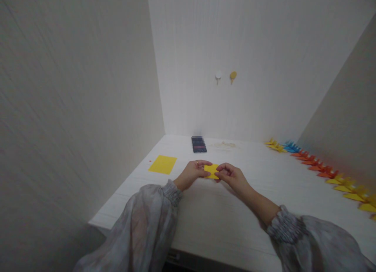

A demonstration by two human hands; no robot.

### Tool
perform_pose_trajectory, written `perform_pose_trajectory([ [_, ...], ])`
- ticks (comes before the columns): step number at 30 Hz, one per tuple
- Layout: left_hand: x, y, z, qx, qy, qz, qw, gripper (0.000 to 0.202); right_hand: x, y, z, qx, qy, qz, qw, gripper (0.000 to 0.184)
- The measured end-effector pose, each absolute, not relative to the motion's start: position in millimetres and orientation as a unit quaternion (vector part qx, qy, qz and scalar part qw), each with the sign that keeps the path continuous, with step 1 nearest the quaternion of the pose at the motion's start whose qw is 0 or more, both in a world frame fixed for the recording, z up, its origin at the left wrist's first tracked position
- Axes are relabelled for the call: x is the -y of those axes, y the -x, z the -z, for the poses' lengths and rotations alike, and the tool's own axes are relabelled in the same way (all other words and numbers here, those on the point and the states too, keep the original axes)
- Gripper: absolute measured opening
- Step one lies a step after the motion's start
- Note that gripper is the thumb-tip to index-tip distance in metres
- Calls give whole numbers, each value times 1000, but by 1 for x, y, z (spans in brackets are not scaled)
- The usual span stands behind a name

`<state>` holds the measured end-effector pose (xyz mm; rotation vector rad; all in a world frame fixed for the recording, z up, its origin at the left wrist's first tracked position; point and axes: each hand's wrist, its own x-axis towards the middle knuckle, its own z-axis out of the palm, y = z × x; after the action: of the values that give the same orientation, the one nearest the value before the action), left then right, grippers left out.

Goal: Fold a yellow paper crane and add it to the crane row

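A small folded piece of yellow paper (211, 170) lies on the white table (223, 221) between both my hands. My left hand (192, 173) pinches its left edge, fingers curled over it, a ring on one finger. My right hand (232, 176) grips the right edge with fingers pressed together. Both forearms wear loose grey sleeves with gathered cuffs.
A flat yellow paper sheet (162, 164) lies to the left near the wall. A dark phone (199, 144) sits at the back. Several folded paper figures (320, 168), yellow, blue and orange, line the right wall. Two hooks (225, 76) hang on the back wall.
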<state>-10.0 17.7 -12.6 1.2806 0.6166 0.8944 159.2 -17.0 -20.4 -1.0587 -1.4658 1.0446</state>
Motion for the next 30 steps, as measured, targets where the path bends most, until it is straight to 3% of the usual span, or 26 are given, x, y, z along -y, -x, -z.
perform_pose_trajectory([
  [15, -18, 6, 15, -295, -604, -389, 630, 39, 15, -159, 24, 555, 461, -461, 516, 21],
  [30, -12, 2, 8, -305, -606, -404, 614, 37, 14, -157, 23, 582, 490, -398, 512, 19],
])
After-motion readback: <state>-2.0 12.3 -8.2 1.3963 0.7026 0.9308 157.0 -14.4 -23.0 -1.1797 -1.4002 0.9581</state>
